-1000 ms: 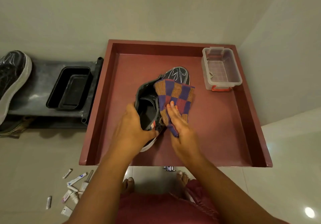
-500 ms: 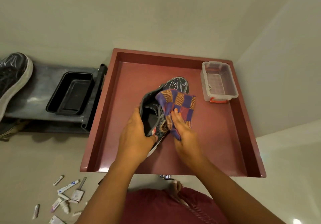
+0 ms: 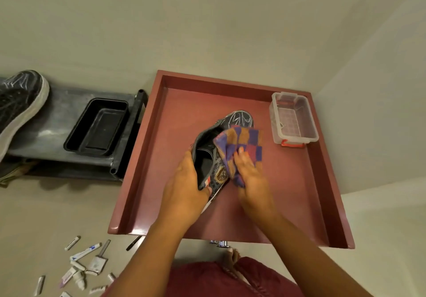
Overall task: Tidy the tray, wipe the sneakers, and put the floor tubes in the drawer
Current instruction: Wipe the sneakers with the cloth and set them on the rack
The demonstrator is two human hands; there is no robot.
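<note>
My left hand (image 3: 184, 188) grips the heel end of a black sneaker (image 3: 216, 156), fingers curled round the collar and thumb on the patterned side near the sole. The sneaker lies tilted on its side in the middle of the red-brown tray (image 3: 147, 158), its toe with white scribbled lines pointing away from me. My right hand (image 3: 250, 177) presses a checked cloth (image 3: 242, 144), purple and orange squares, against the sneaker's upper; the fingers lie fairly straight on top of the cloth, while its lower corner is tucked under my palm.

At the tray's far right corner sits a clear plastic box (image 3: 294, 118) with a red clip on its near end, well apart from the sneaker.

To the left of the tray is a low grey shelf (image 3: 60, 117). On it rests a black rectangular tub (image 3: 96, 127), and further left the second sneaker (image 3: 18, 105), black with a white sole, partly cut off by the edge of the view.

On the floor at lower left the small tubes (image 3: 85, 264) lie scattered in a loose cluster, near my left forearm. A dark pen (image 3: 133, 243) lies just beside the tray's near left corner.
</note>
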